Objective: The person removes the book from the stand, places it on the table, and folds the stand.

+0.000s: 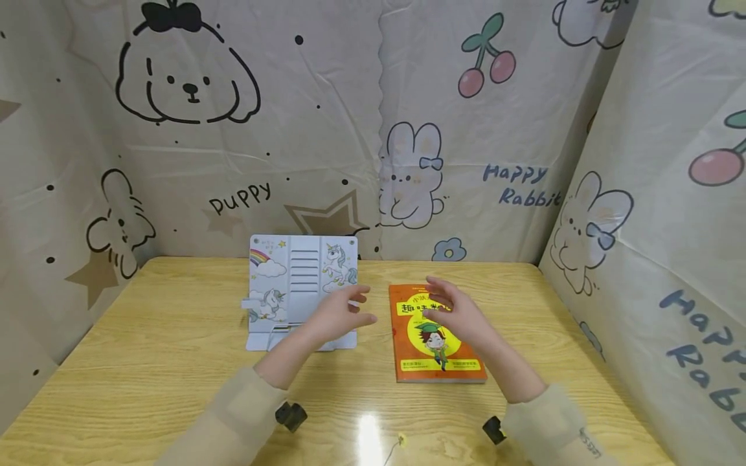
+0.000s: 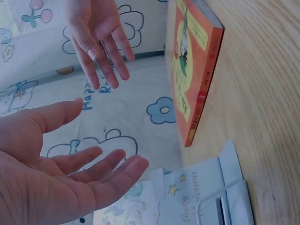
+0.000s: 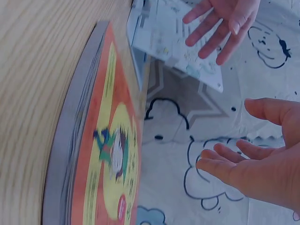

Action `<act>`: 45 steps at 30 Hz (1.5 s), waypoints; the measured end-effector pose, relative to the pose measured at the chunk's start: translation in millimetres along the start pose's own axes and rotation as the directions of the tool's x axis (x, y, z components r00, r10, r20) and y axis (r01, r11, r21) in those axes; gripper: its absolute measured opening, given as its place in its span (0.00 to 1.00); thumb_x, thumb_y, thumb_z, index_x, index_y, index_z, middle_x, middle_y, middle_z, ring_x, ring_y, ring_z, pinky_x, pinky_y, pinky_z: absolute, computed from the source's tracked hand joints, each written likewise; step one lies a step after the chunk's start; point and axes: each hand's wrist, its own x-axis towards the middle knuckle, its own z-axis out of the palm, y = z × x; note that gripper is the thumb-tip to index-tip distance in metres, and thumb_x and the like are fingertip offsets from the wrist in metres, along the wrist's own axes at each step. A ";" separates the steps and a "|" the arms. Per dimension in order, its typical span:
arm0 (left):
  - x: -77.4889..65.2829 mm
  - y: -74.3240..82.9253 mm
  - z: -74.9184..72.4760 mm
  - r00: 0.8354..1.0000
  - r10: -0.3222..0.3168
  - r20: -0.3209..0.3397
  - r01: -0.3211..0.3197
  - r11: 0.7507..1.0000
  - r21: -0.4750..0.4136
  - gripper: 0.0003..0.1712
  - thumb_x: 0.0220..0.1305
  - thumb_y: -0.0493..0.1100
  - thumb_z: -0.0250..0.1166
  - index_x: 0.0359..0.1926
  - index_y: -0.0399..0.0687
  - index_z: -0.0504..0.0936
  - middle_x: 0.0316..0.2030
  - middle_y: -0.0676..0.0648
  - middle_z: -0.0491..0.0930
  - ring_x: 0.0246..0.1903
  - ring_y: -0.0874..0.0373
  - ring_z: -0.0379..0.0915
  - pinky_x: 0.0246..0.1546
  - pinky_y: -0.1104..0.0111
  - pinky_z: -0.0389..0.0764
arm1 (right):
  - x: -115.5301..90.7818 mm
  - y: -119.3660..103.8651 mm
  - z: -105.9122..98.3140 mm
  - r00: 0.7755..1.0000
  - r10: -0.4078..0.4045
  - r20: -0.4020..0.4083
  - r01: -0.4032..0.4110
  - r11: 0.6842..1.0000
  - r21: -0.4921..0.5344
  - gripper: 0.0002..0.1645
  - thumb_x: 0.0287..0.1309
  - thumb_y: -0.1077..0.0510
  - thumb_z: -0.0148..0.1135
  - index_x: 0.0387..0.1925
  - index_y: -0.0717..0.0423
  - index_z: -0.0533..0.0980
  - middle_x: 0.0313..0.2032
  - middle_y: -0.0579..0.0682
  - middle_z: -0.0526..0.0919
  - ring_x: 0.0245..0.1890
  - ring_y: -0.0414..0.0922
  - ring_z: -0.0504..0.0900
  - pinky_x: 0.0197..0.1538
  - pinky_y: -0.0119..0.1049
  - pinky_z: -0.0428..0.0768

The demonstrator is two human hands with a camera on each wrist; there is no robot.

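An orange book (image 1: 408, 336) with a yellow circle and a cartoon child on its cover lies flat on the table. My right hand (image 1: 457, 315) hovers over its upper right part, fingers loosely bent, holding nothing. To the book's left a white book stand (image 1: 304, 278) with unicorn and rainbow pictures stands unfolded, its back panel tilted up and a wire holder (image 2: 201, 206) at the front. My left hand (image 1: 338, 316) hangs in front of the stand's right side, empty, thumb apart from the fingers. In the right wrist view, the book (image 3: 105, 154) shows its thick page edge.
The wooden table (image 1: 175, 375) meets a cloth backdrop (image 1: 326, 129) printed with puppies, rabbits and cherries at the back and both sides. A small yellow flower print (image 1: 402, 440) shows near the front edge. Black wrist straps (image 1: 291, 416) sit at both cuffs.
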 end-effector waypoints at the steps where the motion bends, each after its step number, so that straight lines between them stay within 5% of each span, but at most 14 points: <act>1: -2.2 -0.4 -2.6 1.000 -0.005 -0.017 0.004 1.000 -0.009 0.34 0.51 0.48 0.66 0.60 0.50 0.67 0.51 0.45 0.72 0.48 0.50 0.71 0.45 0.62 0.76 | -1.1 -2.2 3.3 1.000 -0.007 0.004 0.007 1.000 0.025 0.37 0.54 0.55 0.59 0.64 0.45 0.55 0.63 0.52 0.61 0.62 0.51 0.60 0.59 0.47 0.67; 11: -21.9 -12.6 -27.1 0.990 0.040 -0.137 -0.040 0.999 0.000 0.35 0.52 0.50 0.65 0.61 0.54 0.64 0.54 0.48 0.71 0.52 0.51 0.68 0.48 0.59 0.74 | -2.7 -18.8 39.5 1.000 -0.028 -0.003 0.028 0.971 0.239 0.35 0.54 0.58 0.59 0.62 0.40 0.58 0.60 0.43 0.64 0.62 0.45 0.63 0.59 0.43 0.68; 18: -34.6 -27.7 -43.1 0.966 0.106 -0.235 -0.104 0.994 0.021 0.35 0.53 0.51 0.64 0.62 0.54 0.62 0.55 0.47 0.70 0.54 0.50 0.67 0.50 0.57 0.73 | 4.3 -28.1 57.8 0.999 -0.020 -0.035 0.030 0.944 0.328 0.34 0.53 0.57 0.61 0.60 0.38 0.60 0.59 0.41 0.65 0.61 0.43 0.64 0.61 0.43 0.65; 24: -44.7 -41.7 -54.3 0.930 0.138 -0.340 -0.156 0.987 -0.026 0.35 0.52 0.49 0.65 0.61 0.52 0.64 0.56 0.47 0.69 0.55 0.52 0.64 0.51 0.57 0.71 | 12.9 -30.3 70.4 0.998 -0.051 -0.022 0.055 0.894 0.445 0.36 0.52 0.58 0.61 0.61 0.40 0.59 0.61 0.42 0.62 0.62 0.44 0.62 0.62 0.44 0.63; 30: -53.0 -57.6 -61.6 0.872 0.127 -0.473 -0.191 0.978 -0.090 0.36 0.52 0.49 0.65 0.62 0.50 0.63 0.58 0.48 0.68 0.58 0.53 0.62 0.54 0.57 0.69 | 22.8 -26.3 82.7 0.999 -0.032 -0.006 0.031 0.856 0.515 0.41 0.51 0.57 0.62 0.64 0.42 0.55 0.64 0.43 0.58 0.63 0.44 0.59 0.63 0.45 0.61; 37: -54.2 -79.3 -65.0 0.815 0.053 -0.577 -0.145 0.983 -0.114 0.40 0.51 0.50 0.66 0.64 0.51 0.59 0.60 0.46 0.65 0.60 0.53 0.59 0.57 0.59 0.66 | 31.6 -21.6 97.7 0.998 -0.018 0.065 -0.024 0.803 0.596 0.43 0.53 0.62 0.59 0.66 0.43 0.50 0.67 0.46 0.50 0.66 0.47 0.53 0.65 0.46 0.55; 45: -51.1 -108.8 -78.4 0.820 -0.009 -0.572 -0.059 0.993 -0.100 0.43 0.52 0.52 0.65 0.65 0.47 0.56 0.63 0.46 0.59 0.63 0.48 0.53 0.59 0.53 0.62 | 38.1 -19.3 109.8 0.995 -0.017 0.096 -0.055 0.716 0.696 0.46 0.52 0.66 0.55 0.68 0.47 0.44 0.69 0.49 0.42 0.68 0.51 0.44 0.67 0.48 0.47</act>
